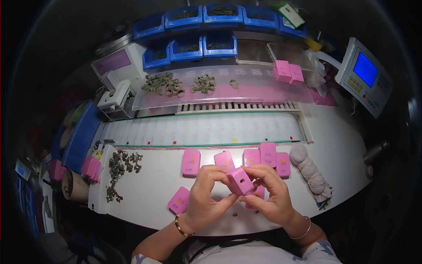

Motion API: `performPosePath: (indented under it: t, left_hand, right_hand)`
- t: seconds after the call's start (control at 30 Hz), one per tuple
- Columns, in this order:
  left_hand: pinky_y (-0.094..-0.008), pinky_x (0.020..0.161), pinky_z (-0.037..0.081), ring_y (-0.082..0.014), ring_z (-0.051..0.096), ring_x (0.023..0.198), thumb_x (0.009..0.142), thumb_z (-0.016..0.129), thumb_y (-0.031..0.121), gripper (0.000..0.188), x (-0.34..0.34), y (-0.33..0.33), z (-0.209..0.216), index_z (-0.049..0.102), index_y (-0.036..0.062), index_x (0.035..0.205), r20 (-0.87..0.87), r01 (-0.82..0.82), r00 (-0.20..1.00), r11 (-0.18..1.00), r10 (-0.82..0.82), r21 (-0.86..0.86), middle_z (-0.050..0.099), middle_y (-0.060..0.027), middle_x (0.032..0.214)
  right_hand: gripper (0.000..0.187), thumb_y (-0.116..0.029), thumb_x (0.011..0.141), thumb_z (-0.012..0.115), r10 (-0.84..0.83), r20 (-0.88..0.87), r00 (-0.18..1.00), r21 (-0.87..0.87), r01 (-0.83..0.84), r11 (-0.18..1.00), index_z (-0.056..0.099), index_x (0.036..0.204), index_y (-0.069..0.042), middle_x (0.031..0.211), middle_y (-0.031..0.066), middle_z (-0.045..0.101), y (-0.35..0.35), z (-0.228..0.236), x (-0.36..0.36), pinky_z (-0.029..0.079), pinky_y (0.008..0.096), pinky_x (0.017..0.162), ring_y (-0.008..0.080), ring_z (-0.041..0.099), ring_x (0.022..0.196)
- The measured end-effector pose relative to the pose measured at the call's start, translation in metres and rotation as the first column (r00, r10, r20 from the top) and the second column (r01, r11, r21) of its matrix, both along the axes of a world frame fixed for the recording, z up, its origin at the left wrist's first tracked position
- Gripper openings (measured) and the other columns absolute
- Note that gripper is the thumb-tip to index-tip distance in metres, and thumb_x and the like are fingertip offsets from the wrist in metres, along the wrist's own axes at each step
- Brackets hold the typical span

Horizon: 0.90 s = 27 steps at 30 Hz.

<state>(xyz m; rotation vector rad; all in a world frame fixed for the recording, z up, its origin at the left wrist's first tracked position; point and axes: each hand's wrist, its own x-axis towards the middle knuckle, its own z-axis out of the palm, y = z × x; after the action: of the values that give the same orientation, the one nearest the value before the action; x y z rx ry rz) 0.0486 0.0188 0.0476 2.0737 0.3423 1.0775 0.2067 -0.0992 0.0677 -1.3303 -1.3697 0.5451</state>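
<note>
A pink rubber mould (238,183), a block with a small dark hole in its near face, is raised above the table between my hands. My left hand (205,196) grips its left side with thumb and fingers. On the other side, my right hand (273,193) has its fingers against the block's edge, the thumb low beside it. Similar pink moulds (191,163) with handwritten marks lie on the white table beyond my hands. One more mould (179,200) rests left of my left wrist, and another (256,197) is partly hidden behind my right fingers.
Dark greenish ring pieces (118,169) are heaped at the table's left, and more (165,84) lie on a translucent shelf (263,94). Beyond the moulds runs a long white strip (211,130). A bundled cloth (310,174) lies right. Blue bins (187,48) and a control screen (365,70) stand farther back.
</note>
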Motion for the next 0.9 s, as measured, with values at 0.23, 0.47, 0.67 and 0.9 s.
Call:
performPosePath:
  t: [0.23, 0.47, 0.67, 0.9]
  left_hand:
    - [-0.0286, 0.074, 0.050, -0.0172, 0.061, 0.086, 0.070, 0.080, 0.007, 0.037, 0.000, 0.058, 0.002, 0.059, 0.0026, 0.100, -0.208, -0.163, 0.967, 0.985, 0.147, -0.063, 0.061, -0.0092, 0.101]
    - [-0.0389, 0.082, 0.051, -0.0296, 0.062, 0.091, 0.073, 0.081, 0.022, 0.034, -0.052, 0.206, -0.054, 0.063, 0.0014, 0.094, -0.311, -0.600, 0.697, 0.763, 0.646, 0.241, 0.063, -0.0142, 0.098]
    - [-0.0426, 0.086, 0.050, -0.0354, 0.061, 0.096, 0.075, 0.081, 0.029, 0.038, -0.060, 0.226, -0.055, 0.064, 0.0006, 0.093, -0.338, -0.645, 0.585, 0.676, 0.737, 0.356, 0.062, -0.0171, 0.100]
    - [-0.0429, 0.084, 0.051, -0.0360, 0.062, 0.094, 0.076, 0.080, 0.031, 0.039, -0.063, 0.238, -0.061, 0.063, 0.0005, 0.092, -0.326, -0.677, 0.569, 0.655, 0.755, 0.337, 0.062, -0.0177, 0.100]
  right_hand:
    - [0.059, 0.000, 0.077, 0.077, -0.134, -0.150, 0.980, -0.106, 0.118, 0.987, 0.055, 0.132, -0.001, 0.118, 0.0097, 0.060, -0.006, -0.009, 0.017, 0.051, 0.0254, 0.076, 0.0151, 0.061, 0.099]
    - [0.062, 0.003, 0.072, 0.076, -0.360, 0.237, 0.903, -0.067, 0.384, 0.921, 0.056, 0.131, -0.002, 0.118, 0.0101, 0.060, -0.016, -0.016, 0.057, 0.048, 0.0271, 0.076, 0.0179, 0.058, 0.098]
    - [0.071, -0.001, 0.069, 0.078, -0.300, 0.464, 0.833, -0.137, 0.402, 0.906, 0.050, 0.135, 0.000, 0.128, 0.0171, 0.054, -0.015, -0.008, 0.073, 0.046, 0.0377, 0.094, 0.0313, 0.054, 0.114]
    - [0.079, -0.007, 0.068, 0.079, -0.114, 0.605, 0.788, -0.194, 0.284, 0.939, 0.043, 0.138, 0.004, 0.139, 0.0221, 0.047, 0.001, -0.010, 0.081, 0.035, 0.0435, 0.111, 0.0393, 0.042, 0.130]
